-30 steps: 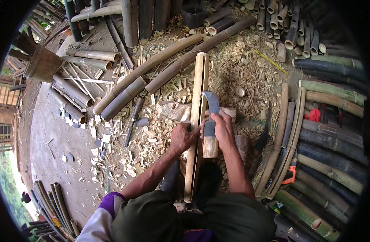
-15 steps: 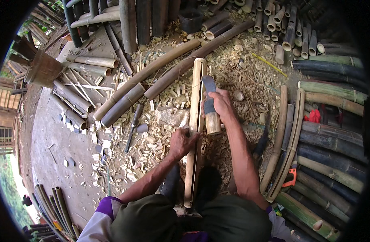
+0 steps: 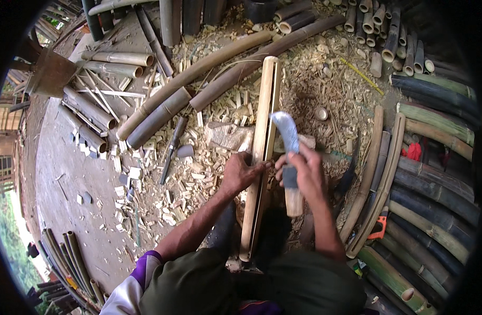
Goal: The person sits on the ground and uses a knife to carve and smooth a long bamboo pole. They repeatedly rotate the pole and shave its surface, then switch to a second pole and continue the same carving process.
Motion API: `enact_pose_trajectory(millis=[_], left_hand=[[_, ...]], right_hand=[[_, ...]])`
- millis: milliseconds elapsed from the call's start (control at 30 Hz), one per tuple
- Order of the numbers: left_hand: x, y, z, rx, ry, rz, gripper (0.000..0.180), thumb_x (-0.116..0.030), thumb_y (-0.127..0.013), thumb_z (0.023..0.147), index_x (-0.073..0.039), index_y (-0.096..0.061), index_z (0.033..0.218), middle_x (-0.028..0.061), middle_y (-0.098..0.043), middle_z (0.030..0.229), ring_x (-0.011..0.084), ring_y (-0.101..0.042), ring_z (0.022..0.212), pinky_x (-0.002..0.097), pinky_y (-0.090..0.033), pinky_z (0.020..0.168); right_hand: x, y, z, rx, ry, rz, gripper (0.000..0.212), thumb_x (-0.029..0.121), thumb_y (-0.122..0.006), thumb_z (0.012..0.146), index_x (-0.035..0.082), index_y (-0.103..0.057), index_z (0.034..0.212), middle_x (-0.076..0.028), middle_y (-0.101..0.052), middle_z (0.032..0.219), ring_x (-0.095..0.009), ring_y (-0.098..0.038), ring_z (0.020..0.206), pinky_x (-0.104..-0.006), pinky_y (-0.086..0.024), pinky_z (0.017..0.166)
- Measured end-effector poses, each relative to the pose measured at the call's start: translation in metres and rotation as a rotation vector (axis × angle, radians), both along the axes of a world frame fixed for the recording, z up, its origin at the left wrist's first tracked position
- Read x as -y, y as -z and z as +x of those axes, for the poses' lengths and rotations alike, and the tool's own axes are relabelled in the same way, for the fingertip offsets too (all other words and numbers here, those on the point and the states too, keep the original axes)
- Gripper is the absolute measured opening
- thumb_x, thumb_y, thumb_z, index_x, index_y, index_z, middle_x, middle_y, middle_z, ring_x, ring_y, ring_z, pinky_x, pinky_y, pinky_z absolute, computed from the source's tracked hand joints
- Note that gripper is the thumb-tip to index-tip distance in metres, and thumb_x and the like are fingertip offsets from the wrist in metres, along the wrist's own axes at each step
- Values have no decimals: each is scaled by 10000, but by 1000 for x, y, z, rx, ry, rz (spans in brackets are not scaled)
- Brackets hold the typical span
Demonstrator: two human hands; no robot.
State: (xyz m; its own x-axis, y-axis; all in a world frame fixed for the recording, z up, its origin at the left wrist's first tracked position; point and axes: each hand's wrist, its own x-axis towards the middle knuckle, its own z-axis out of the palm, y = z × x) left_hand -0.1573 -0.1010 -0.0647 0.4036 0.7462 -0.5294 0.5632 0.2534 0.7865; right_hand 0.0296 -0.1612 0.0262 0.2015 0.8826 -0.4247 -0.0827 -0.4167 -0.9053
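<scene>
The left hand [image 3: 240, 172] clasps the slotted bamboo [image 3: 263, 121], probably to steady it. Beside it, the right hand [image 3: 310, 173] grips the curved knife [image 3: 287, 130] high up, likely for control.

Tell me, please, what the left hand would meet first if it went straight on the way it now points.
Probably the right hand, which appears just beyond the slotted bamboo that the left hand holds, though depth is unclear.

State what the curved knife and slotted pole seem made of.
Knife blade: probably steel, given its grey metallic shine. Handle: likely wood, pale, matte; its dark wrap could be rubber or tape. Slotted pole: apparently bamboo, pale and smooth, its dark slot suggesting hollowness.
</scene>
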Motion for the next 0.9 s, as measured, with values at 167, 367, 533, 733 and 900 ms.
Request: enact_pose_trajectory(millis=[167, 367, 533, 733, 900], left_hand=[[3, -14, 11, -71, -54, 50, 551, -412, -883, 808, 52, -747, 1072, 146, -775, 849, 195, -737, 733, 373, -587, 706], [8, -14, 12, -147, -81, 115, 623, -478, -894, 772, 33, -708, 1075, 157, -760, 868, 243, -743, 768, 395, -582, 736], [11, -13, 13, -226, -53, 170, 578, -482, -871, 777, 21, -681, 991, 176, -728, 827, 275, -722, 748, 419, -553, 703], [8, -10, 17, -151, -69, 161, 528, -452, -846, 777, 19, -674, 946, 192, -716, 809, 315, -707, 740, 446, -540, 697], [7, -4, 12, -215, -34, 171, 576, -516, -815, 786, 8, -662, 968, 224, -734, 875, 387, -731, 843, 485, -552, 761]], right_hand=[[44, 26, -23, 548, -120, 46, 383, 131, -526, 1026, -84, -592, 1336, -272, -682, 892, -412, -711, 810, -444, -553, 723], [46, 18, -30, 753, -145, 123, 407, 112, -572, 1012, -37, -591, 1390, -284, -694, 996, -428, -717, 870, -449, -568, 742], [46, 16, -30, 871, -239, 101, 460, 81, -595, 980, 1, -571, 1432, -267, -708, 1029, -408, -724, 852, -465, -574, 697], [36, 24, -47, 938, -115, 179, 462, 51, -589, 970, -33, -570, 1424, -259, -693, 962, -416, -695, 812, -465, -553, 694], [1, 27, -53, 869, -84, 21, 448, 103, -549, 997, -53, -558, 1417, -310, -698, 976, -464, -710, 888, -509, -568, 743]])
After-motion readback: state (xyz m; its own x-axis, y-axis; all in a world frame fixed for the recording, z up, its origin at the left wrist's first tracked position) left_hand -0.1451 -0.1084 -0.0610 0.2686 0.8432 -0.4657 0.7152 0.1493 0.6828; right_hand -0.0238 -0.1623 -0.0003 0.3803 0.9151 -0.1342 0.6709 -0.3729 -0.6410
